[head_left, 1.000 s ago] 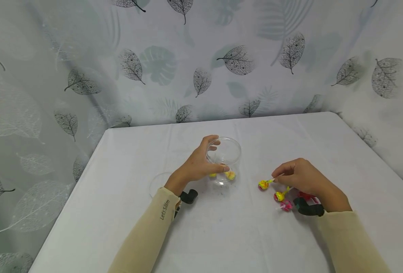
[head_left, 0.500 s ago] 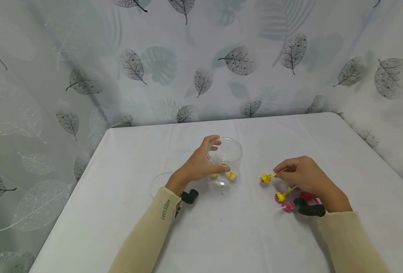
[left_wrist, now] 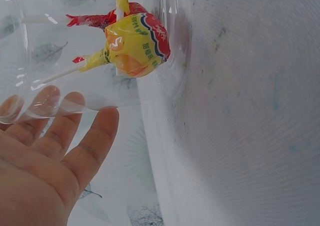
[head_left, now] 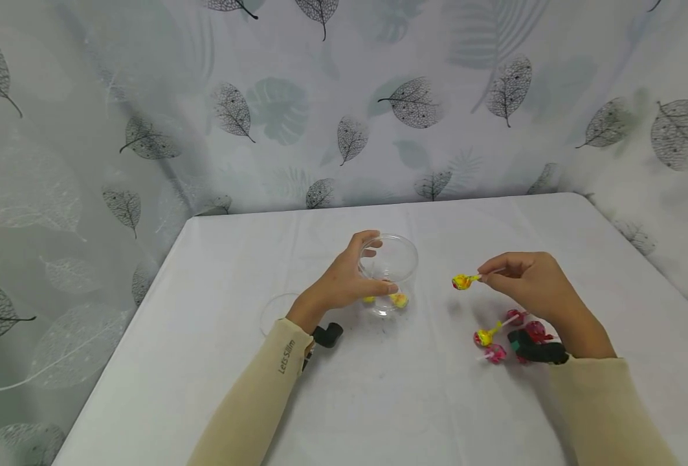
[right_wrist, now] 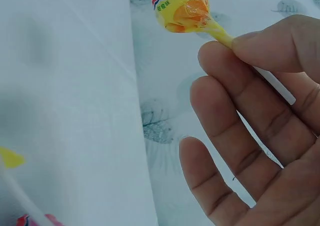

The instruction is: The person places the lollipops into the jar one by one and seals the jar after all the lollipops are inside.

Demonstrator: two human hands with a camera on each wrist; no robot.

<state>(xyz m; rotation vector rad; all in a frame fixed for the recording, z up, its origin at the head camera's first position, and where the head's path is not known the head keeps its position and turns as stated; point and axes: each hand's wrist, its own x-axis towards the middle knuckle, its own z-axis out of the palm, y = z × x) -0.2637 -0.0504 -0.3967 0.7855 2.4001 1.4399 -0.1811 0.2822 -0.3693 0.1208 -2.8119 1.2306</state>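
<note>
My left hand (head_left: 344,278) holds a clear plastic jar (head_left: 399,259) standing on the table, thumb along its near side and fingers on the far side. Inside the jar lie a few lollipops; one with a yellow wrapper (left_wrist: 135,45) shows close up in the left wrist view, a red-wrapped one behind it. To the right, my right hand (head_left: 532,278) pinches a yellow-wrapped lollipop (head_left: 463,281) by its stick, between thumb and forefinger. That lollipop (right_wrist: 185,8) is raised above the table, its head pointing left toward the jar.
Below my right hand lie several lollipops: a yellow one (head_left: 483,337), a pink one (head_left: 496,353) and red ones (head_left: 536,331), partly hidden by the wrist camera (head_left: 532,349). A round clear lid (head_left: 268,310) lies left of the jar. Leaf-patterned curtains (head_left: 297,110) surround the white table (head_left: 378,401).
My right hand has lifted the yellow lollipop off the table, moving upward, which uncovers more of the red lollipops below. The left hand and the jar stay in place.
</note>
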